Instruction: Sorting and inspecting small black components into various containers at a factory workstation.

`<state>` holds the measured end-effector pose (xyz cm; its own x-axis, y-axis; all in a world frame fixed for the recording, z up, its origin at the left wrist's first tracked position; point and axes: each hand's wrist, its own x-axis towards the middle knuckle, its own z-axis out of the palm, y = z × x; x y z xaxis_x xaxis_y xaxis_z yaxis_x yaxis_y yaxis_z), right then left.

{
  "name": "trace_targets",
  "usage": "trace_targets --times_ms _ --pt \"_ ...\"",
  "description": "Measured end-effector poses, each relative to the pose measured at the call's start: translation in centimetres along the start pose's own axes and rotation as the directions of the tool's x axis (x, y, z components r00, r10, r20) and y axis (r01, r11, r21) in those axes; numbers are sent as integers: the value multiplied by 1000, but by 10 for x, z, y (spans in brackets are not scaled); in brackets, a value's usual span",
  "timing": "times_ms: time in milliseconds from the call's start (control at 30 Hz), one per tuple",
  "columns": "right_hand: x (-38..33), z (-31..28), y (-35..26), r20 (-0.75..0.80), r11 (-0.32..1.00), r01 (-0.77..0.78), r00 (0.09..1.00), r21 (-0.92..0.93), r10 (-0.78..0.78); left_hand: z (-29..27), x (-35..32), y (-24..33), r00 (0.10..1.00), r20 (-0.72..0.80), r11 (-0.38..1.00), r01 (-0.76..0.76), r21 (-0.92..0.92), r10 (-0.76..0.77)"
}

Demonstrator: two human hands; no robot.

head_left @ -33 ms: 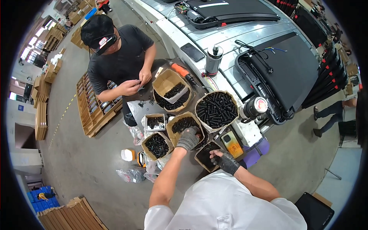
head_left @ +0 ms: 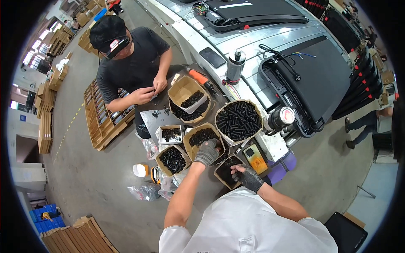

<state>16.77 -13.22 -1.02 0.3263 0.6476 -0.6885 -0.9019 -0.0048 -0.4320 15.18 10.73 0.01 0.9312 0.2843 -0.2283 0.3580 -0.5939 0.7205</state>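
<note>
My left hand [head_left: 208, 152], in a grey glove with bare fingertips, reaches over the near right rim of an open cardboard box [head_left: 193, 151] holding small black parts [head_left: 202, 136]. Its fingers bend downward and are mostly hidden. Close to my body, my right hand [head_left: 249, 178], in a darker glove, hovers over a small dark-lined carton [head_left: 222, 178]. Its fingers are curled with the tips together; anything between them is too small to make out. Black screw-like pieces fill a round-looking bin [head_left: 238, 121] beyond my hands and a smaller box [head_left: 172, 160] at the left.
Across the table a co-worker [head_left: 135, 59] holds both hands together. A white tray [head_left: 170, 135], a cased phone [head_left: 255, 159] and an orange-handled tool [head_left: 198, 76] lie around the boxes. To the right, a metal-topped bench [head_left: 253, 46] bears black panel assemblies and a motor [head_left: 235, 67].
My hands and the boxes stay where they were. The co-worker's head tilts very slightly, and a foot of the person walking at the far right has shifted a little.
</note>
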Motion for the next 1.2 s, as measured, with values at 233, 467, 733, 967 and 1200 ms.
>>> trace_targets --times_ms 233,467,733,967,1200 --pt "4 -1 2 3 995 -61 998 75 61 -23 -21 -16 983 -174 996 -74 -44 65" --pt "-10 17 -20 177 998 -12 984 64 1 -74 -122 -72 763 -562 929 139 -342 -321" --pt "-9 28 -18 208 991 -128 969 -25 131 -36 -137 -152 873 -420 934 331 136 -248" --pt "-12 19 -11 185 996 -86 979 -18 87 -22 -90 -149 899 -276 807 429 405 -340" --pt "-15 12 -2 150 998 -49 988 31 44 -16 -110 -187 896 -355 897 365 250 -267"
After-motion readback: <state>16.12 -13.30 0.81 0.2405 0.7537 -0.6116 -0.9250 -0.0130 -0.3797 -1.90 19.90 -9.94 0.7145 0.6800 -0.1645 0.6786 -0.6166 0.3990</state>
